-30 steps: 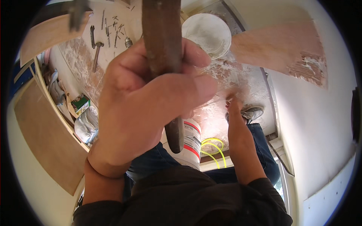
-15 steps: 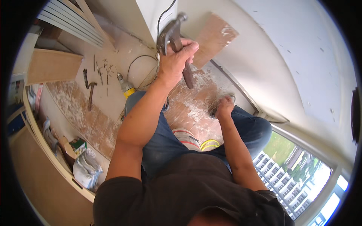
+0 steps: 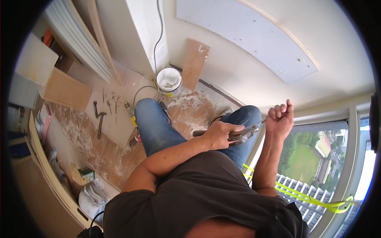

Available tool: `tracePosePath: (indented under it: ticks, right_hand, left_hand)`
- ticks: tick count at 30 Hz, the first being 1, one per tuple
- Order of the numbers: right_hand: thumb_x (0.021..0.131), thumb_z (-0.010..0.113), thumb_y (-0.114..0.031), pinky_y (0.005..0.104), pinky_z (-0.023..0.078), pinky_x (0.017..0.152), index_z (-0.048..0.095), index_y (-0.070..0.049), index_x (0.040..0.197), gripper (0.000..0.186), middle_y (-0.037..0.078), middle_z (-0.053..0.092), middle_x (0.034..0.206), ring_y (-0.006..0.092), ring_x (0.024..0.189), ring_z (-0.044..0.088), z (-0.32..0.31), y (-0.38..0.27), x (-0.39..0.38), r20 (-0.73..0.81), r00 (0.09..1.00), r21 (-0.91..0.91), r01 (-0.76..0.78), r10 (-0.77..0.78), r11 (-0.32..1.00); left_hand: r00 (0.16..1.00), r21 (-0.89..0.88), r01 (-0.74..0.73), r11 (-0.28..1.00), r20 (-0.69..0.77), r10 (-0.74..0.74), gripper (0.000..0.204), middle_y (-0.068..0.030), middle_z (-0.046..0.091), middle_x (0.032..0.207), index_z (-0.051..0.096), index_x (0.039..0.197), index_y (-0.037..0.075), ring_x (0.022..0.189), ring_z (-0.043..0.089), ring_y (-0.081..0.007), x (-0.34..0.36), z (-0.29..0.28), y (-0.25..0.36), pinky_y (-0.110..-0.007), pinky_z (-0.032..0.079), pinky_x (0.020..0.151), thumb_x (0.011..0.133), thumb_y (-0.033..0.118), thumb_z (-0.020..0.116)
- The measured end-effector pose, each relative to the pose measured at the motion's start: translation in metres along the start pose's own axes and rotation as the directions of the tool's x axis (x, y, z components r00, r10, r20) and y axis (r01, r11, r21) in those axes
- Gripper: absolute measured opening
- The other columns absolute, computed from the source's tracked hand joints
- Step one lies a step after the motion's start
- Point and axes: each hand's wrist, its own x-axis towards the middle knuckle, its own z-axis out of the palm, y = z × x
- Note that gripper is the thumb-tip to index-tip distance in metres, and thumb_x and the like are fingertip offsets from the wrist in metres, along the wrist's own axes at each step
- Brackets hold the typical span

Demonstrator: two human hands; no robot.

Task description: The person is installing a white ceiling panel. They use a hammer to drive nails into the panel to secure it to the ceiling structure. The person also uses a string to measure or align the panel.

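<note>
My left hand is wrapped round a claw hammer and holds it across my lap. Its metal head points right, and the end of its dark handle shows left of the hand. My right hand is raised beside the window frame with its fingers curled in. A thin dark line runs from it toward the hammer head; whether it is a nail or something else I cannot make out. The hammer head and the right hand are close but apart.
A white bucket stands by the wall corner, near a leaning tile. Another hammer, pliers, loose bits and a yellow drill lie on the dusty floor at left. Yellow-green cord hangs by the window.
My left hand has brought the hammer down from the far side to my lap. My right hand has lifted from near my foot to the window side. The bucket now shows ahead.
</note>
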Motion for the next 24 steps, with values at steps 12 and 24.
tracePosePath:
  ticks: [12,24]
  right_hand:
    - [0.103,0.047,-0.022,0.0321,0.039,0.057,0.056,-0.001,0.113,0.025,0.004,0.055,0.078,0.0168,0.065,0.051,-0.139,-0.050,0.014,-0.400,0.916,-0.179,-0.048,-0.028,0.983]
    - [0.079,0.075,-0.004,0.0404,0.055,0.074,0.070,-0.004,0.100,0.022,0.014,0.069,0.092,0.0341,0.084,0.068,-0.024,0.016,-0.085,0.822,0.570,-0.563,0.810,0.011,0.164]
  left_hand:
    - [0.972,0.312,0.134,0.941,0.143,-0.185,0.022,-0.0142,0.065,0.070,0.071,0.086,0.005,0.062,0.062,-0.0305,0.019,-0.113,0.002,-0.036,0.048,0.060,0.074,0.021,0.081]
    - [0.958,0.314,-0.186,0.931,0.268,0.101,0.025,-0.0135,0.062,0.074,0.066,0.085,0.002,0.068,0.063,-0.0307,0.033,-0.098,0.024,-0.039,0.048,0.060,0.070,0.016,0.081]
